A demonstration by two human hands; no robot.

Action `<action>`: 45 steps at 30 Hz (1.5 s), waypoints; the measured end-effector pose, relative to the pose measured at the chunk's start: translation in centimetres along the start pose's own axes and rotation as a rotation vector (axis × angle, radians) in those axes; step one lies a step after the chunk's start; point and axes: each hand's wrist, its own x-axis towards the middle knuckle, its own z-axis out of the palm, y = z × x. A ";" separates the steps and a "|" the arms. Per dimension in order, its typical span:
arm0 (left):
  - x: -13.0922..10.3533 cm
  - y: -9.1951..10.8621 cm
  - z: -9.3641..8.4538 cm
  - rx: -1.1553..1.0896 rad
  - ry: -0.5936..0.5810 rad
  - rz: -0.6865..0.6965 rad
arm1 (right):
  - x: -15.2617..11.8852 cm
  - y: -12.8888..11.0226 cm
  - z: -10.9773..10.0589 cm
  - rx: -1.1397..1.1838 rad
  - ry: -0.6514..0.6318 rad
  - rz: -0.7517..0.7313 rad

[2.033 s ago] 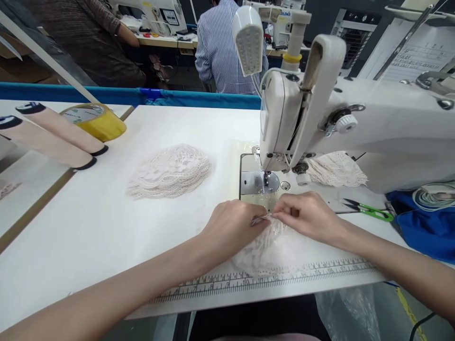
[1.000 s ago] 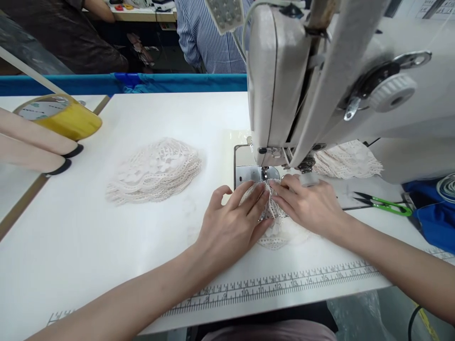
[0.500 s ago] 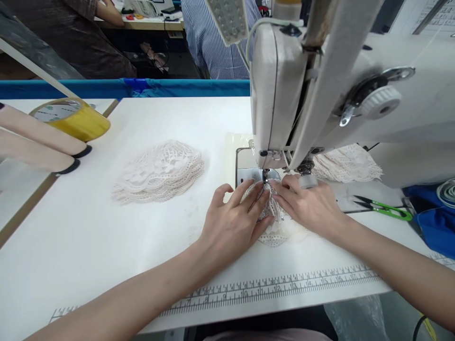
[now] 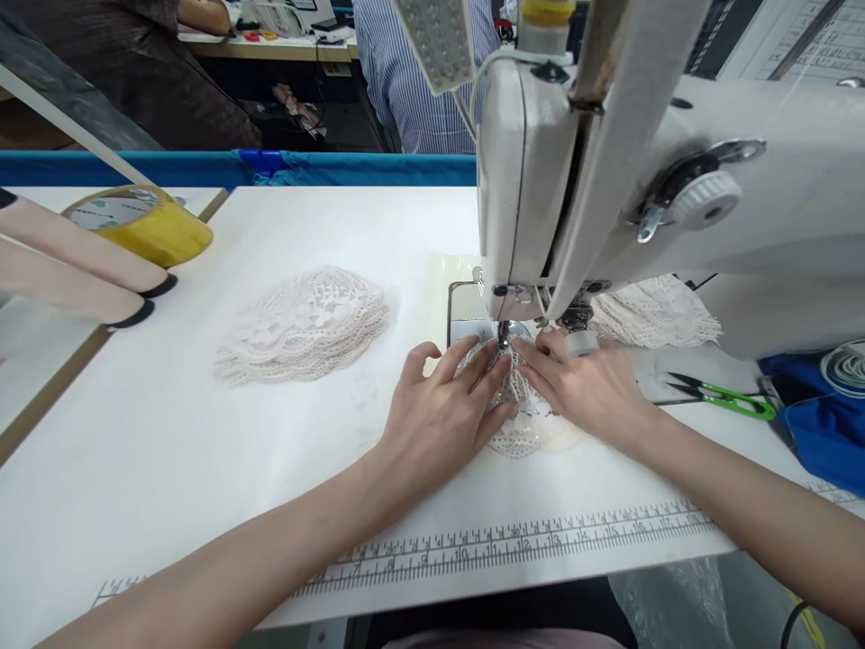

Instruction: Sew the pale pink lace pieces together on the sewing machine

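Note:
A small gathered piece of whitish lace point(image 4: 517, 442) lies under the needle and presser foot point(image 4: 504, 333) of a white sewing machine point(image 4: 527, 180). My left hand point(image 4: 442, 401) rests flat on the lace's left side, fingers spread and tips close to the foot. From the right, my right hand point(image 4: 585, 379) presses its outstretched fingertips on the lace beside the foot. Part of the lace is hidden beneath both hands.
Left on the table is a stack of lace pieces point(image 4: 304, 324); another lace pile point(image 4: 659, 311) sits behind my right hand. Green-handled snips point(image 4: 730, 401) and blue cloth point(image 4: 824, 442) are at right. Yellow tape point(image 4: 166, 234) stands far left. A printed ruler point(image 4: 466, 554) follows the front edge.
The view has shifted slightly. Both hands stay on the lace beside the presser foot, and the lace's near edge appears a little closer to the foot.

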 end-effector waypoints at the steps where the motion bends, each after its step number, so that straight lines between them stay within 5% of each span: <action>1: 0.0 -0.1 0.0 -0.004 0.000 0.001 | 0.0 0.0 0.0 0.001 0.002 0.000; 7: 0.1 -0.2 0.1 -0.024 0.025 0.006 | -0.3 0.4 -0.7 0.101 0.021 -0.048; 11: 0.0 -0.4 -1.2 -0.035 0.046 0.066 | -0.5 1.0 -2.6 0.469 -0.196 -0.014; 16: -0.1 -0.9 -3.1 -0.147 -0.219 0.193 | -0.7 1.8 -3.7 0.721 -0.402 -0.078; 25: 1.1 -0.7 -4.2 -0.485 -0.360 -0.214 | -0.8 1.7 -3.4 0.942 -0.303 0.167; 29: 2.4 -1.4 -3.4 -0.436 -0.378 -0.172 | -0.6 1.3 -2.8 0.785 -0.183 0.113; 36: 4.8 -3.1 -2.3 -0.553 -0.430 -0.130 | -0.7 0.9 -1.3 0.620 0.248 0.145; 45: 3.4 -3.7 -2.3 -0.759 -0.447 -0.072 | -0.7 0.4 -1.2 0.720 0.108 0.108</action>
